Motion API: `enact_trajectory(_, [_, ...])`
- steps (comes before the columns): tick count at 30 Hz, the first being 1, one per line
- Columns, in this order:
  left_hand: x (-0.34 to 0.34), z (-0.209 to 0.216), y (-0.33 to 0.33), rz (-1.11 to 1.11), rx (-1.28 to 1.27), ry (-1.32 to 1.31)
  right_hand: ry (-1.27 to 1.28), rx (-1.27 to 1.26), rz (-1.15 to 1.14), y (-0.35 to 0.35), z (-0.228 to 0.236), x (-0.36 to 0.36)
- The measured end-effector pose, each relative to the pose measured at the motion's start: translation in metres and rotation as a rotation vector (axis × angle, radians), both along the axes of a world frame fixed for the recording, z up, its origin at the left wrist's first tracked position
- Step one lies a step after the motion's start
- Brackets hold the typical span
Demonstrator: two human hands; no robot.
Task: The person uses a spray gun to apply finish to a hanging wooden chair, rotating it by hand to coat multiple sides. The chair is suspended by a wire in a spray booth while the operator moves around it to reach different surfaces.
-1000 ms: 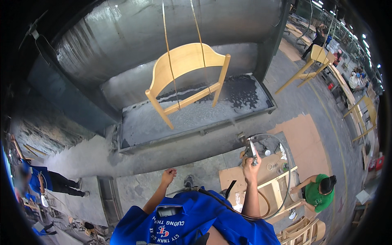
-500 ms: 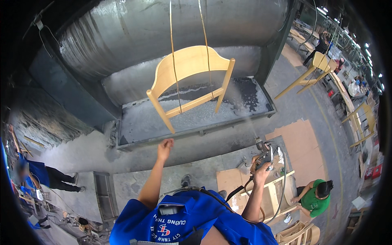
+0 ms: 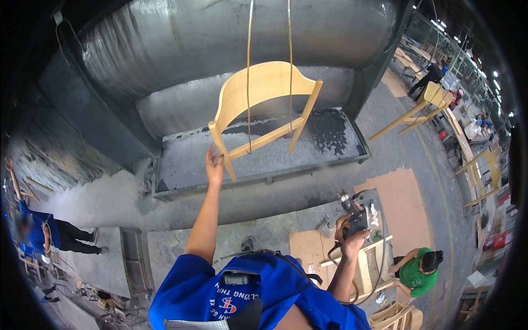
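Observation:
A pale wooden chair back frame [image 3: 264, 82], with a curved top panel, two legs and a crossbar, hangs from two long cords [image 3: 250, 49]. Up beside its near left leg is my left hand [image 3: 214, 169], fingers apart; whether they touch the wood I cannot tell. My right hand [image 3: 354, 245] is wrapped round the handle of a spray gun [image 3: 357, 215], which sits lower right of the frame with its nozzle pointing up and away. A hose [image 3: 383, 264] runs near that hand.
Behind the frame stands a grey metal booth wall [image 3: 181, 49] above a shallow wet trough [image 3: 258, 177]. A co-worker in green [image 3: 418, 275] is beside wooden parts at lower right; one in blue [image 3: 44, 231] stands far left. Another hanging chair frame [image 3: 432, 99] is at right.
My left hand has moved up to the frame's left leg and its fingers have spread. The spray jet from the gun has faded. In the picture, the frame sits slightly further right.

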State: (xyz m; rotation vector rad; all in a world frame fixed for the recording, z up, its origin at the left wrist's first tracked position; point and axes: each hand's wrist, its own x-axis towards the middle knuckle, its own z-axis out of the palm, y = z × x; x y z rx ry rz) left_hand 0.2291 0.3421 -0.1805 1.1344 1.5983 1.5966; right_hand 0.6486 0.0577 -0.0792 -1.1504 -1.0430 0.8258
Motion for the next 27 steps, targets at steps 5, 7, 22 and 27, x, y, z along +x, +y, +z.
enact_trajectory(5, [-0.009, 0.009, 0.021, -0.087, -0.043, 0.078, -0.001, 0.014, -0.093, 0.006, -0.001, -0.019])
enact_trajectory(7, [-0.013, 0.006, 0.027, -0.136, -0.077, 0.080, 0.010, 0.012, -0.067, -0.001, 0.004, -0.030])
enact_trajectory(22, [-0.090, -0.006, 0.035, -0.248, -0.134, 0.052, 0.366, -0.060, -0.072, -0.079, -0.039, -0.147])
enact_trajectory(27, [-0.071, 0.031, 0.011, -0.300, -0.026, 0.075, 0.146, -0.401, -0.183, -0.089, -0.067, -0.147])
